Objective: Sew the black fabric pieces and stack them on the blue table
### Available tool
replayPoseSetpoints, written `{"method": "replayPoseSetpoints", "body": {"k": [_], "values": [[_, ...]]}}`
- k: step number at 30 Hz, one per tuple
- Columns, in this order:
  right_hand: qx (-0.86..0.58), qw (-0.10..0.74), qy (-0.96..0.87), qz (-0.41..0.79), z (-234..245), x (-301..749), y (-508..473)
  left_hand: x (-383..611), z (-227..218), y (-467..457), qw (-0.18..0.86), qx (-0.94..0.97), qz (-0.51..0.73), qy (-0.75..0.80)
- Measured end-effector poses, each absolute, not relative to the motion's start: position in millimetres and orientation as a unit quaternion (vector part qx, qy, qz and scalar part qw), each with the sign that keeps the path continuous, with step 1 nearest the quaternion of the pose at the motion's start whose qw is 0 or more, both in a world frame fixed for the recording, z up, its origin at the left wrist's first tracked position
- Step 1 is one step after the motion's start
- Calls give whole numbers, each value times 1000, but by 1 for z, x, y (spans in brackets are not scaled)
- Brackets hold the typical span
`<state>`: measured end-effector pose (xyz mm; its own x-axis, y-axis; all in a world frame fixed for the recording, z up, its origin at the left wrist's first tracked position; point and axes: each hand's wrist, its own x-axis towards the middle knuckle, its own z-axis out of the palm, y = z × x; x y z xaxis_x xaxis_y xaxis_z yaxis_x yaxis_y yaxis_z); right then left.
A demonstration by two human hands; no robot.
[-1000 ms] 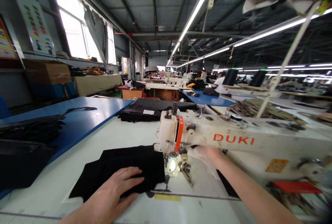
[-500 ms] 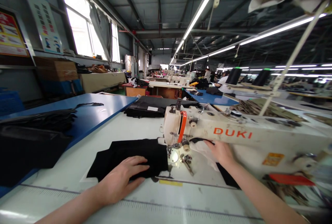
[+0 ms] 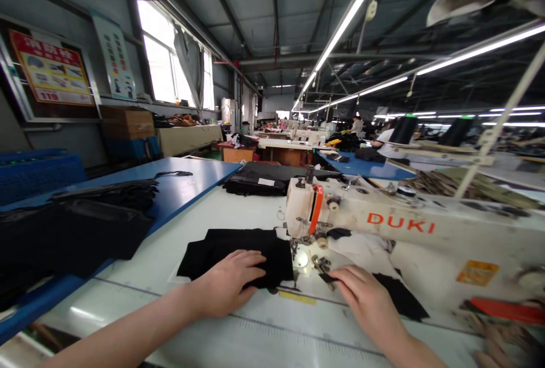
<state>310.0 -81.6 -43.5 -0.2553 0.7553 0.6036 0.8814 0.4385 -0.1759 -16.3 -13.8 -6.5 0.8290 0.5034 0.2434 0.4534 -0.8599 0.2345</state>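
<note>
My left hand [image 3: 232,284] lies flat, fingers stretched, on black fabric pieces [image 3: 213,249] to the left of the needle. My right hand [image 3: 364,294] pinches the corner of a small black fabric piece [image 3: 327,278] just right of the needle plate [image 3: 301,259]. The sewing machine [image 3: 361,209], white with an orange stripe, stands over the table, its needle area between my hands. White fabric [image 3: 361,247] lies under the machine arm, and another black fabric piece [image 3: 400,294] shows beyond my right hand, partly hidden by it.
A ruler strip [image 3: 264,331] runs along the front of the white tabletop. Dark fabric is heaped on the blue table [image 3: 196,178] at the left. Behind the machine head lies a black fabric stack [image 3: 255,178]. A thread stand pole [image 3: 502,115] rises at the right.
My right hand has come from under the machine arm toward me, bringing a small black piece near the needle plate. My left hand stays on the black fabric. The view has swung left.
</note>
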Motion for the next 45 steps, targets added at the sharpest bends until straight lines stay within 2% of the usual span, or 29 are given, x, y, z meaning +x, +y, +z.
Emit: {"method": "replayPoseSetpoints", "body": {"k": [4, 14, 22, 27, 33, 36, 40, 45], "values": [[-494, 301, -809, -101, -42, 293, -78, -11, -5, -16, 88, 957, 126, 248], [-491, 181, -850, -55, -28, 254, -63, -3, -4, -10, 63, 967, 117, 220], [-529, 147, -829, -111, -27, 263, -61, 30, -9, -2, 93, 976, 130, 151], [-551, 163, -808, -134, -25, 269, -58, 44, -16, 1, 80, 971, 155, 162], [-528, 256, -805, -87, -28, 274, -64, 49, -28, 5, 83, 962, 190, 178], [-482, 275, -830, -61, -29, 269, -73, 50, -31, 9, 86, 961, 185, 185], [-421, 244, -873, -20, -26, 254, -80, 52, -29, 18, 113, 955, 187, 201], [-429, 185, -884, -4, -27, 243, -77, 51, -26, 21, 180, 931, 210, 237]]}}
